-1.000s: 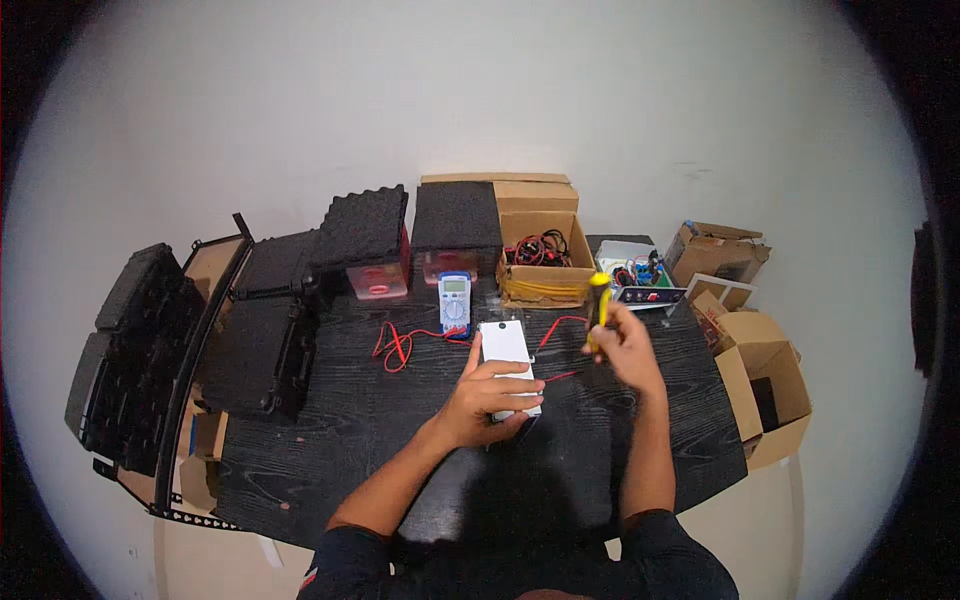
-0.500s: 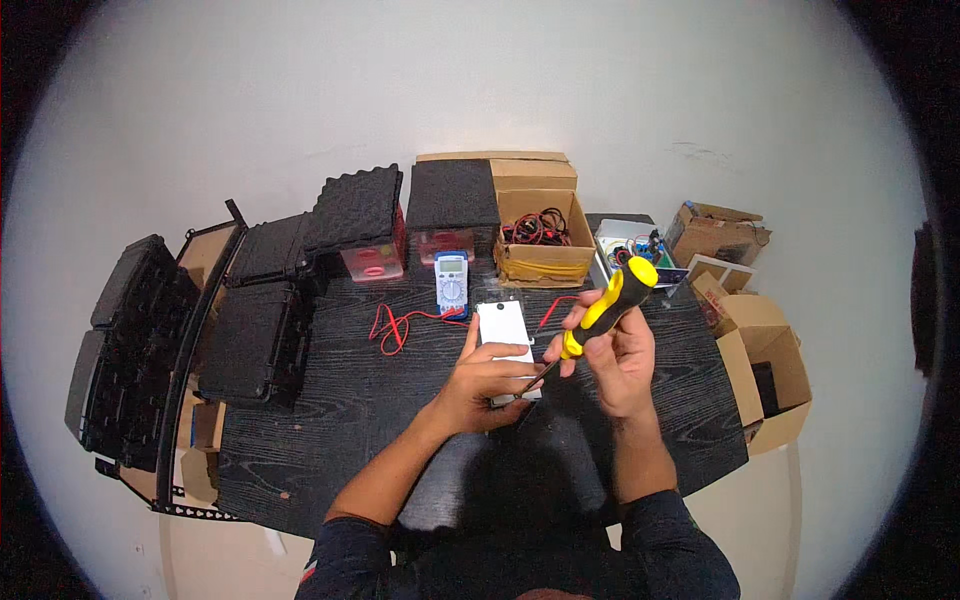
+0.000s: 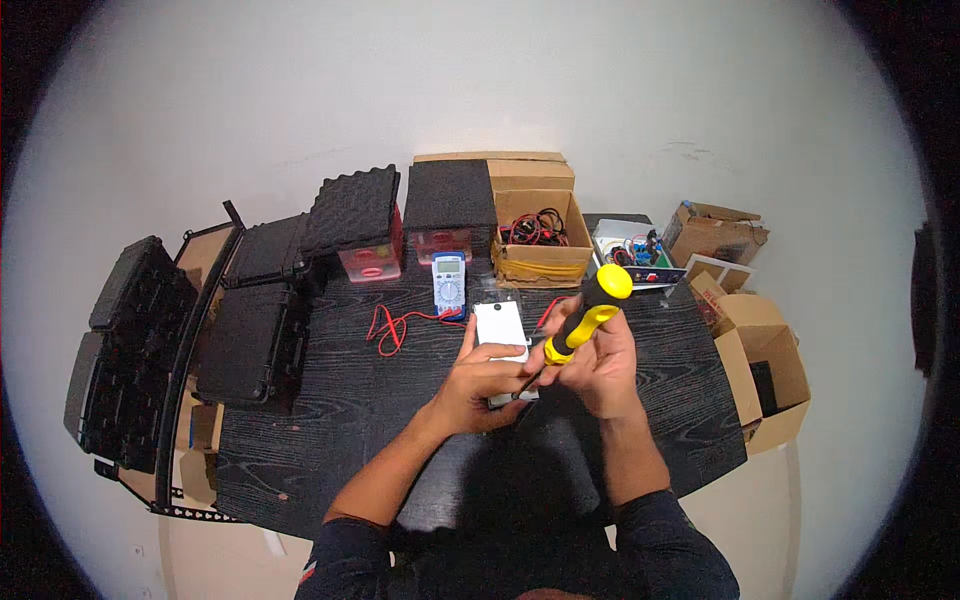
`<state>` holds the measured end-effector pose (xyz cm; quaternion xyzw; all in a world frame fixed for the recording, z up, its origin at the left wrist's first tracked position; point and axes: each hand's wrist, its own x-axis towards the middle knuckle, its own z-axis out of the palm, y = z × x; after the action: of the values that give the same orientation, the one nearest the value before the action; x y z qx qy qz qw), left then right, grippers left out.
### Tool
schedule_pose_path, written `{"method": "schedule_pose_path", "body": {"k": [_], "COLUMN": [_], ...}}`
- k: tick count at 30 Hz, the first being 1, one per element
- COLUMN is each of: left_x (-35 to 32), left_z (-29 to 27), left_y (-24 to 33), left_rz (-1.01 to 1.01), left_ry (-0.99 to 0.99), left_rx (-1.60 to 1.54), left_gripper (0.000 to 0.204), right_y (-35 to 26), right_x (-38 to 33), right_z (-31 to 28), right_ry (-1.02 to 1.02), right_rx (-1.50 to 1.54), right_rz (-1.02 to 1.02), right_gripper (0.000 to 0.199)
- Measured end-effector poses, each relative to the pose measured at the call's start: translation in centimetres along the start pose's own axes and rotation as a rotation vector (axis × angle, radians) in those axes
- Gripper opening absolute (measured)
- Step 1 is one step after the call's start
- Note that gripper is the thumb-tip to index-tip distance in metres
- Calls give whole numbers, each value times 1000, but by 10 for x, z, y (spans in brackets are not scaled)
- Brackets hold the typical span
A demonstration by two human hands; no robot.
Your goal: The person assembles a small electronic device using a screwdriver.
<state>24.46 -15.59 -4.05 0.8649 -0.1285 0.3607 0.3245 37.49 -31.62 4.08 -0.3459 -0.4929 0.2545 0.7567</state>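
Observation:
My left hand is closed round a flat white rectangular box that has a dark round spot near its far end. A yellow and black screwdriver is gripped in my right hand, its handle slanting up and to the right. The dark shaft runs down to the box's near right side, by my left fingertips; its tip is hidden there. Just beyond the box lies a blue and white multimeter. Red test leads curl on the table to its left, with another red piece right of the box.
Foam-topped clear boxes and a cardboard box of cables stand along the back of the black table. At the back right sits an opened white device with wiring. Black cases line the left; an open carton stands right.
The screwdriver and my right hand have shifted slightly left and closer to the box, and the handle has turned in the fingers. My left hand keeps its hold on the box.

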Motion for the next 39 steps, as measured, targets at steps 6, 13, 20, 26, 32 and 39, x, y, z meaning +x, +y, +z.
{"method": "schedule_pose_path", "body": {"k": [6, 13, 20, 26, 32, 39], "left_x": [0, 2, 0, -1, 2, -2], "left_z": [-2, 4, -1, 0, -1, 6], "left_y": [1, -3, 0, -1, 3, -5], "left_rz": [-55, -7, 8, 1, 21, 51], "left_ry": [-59, -11, -13, -9, 2, 36], "left_rx": [9, -56, -4, 2, 52, 63], "left_gripper": [35, 37, 36, 35, 34, 41], "right_y": [0, 18, -5, 3, -8, -6], "right_x": [6, -2, 5, 0, 6, 5], "right_z": [0, -8, 20, 3, 17, 10], "right_ry": [-51, -11, 71, -16, 31, 10], "right_rx": [178, 42, 342, 55, 295, 291], "right_rz": [148, -40, 136, 123, 178, 194], "right_gripper": [59, 50, 49, 49, 47, 40]}}
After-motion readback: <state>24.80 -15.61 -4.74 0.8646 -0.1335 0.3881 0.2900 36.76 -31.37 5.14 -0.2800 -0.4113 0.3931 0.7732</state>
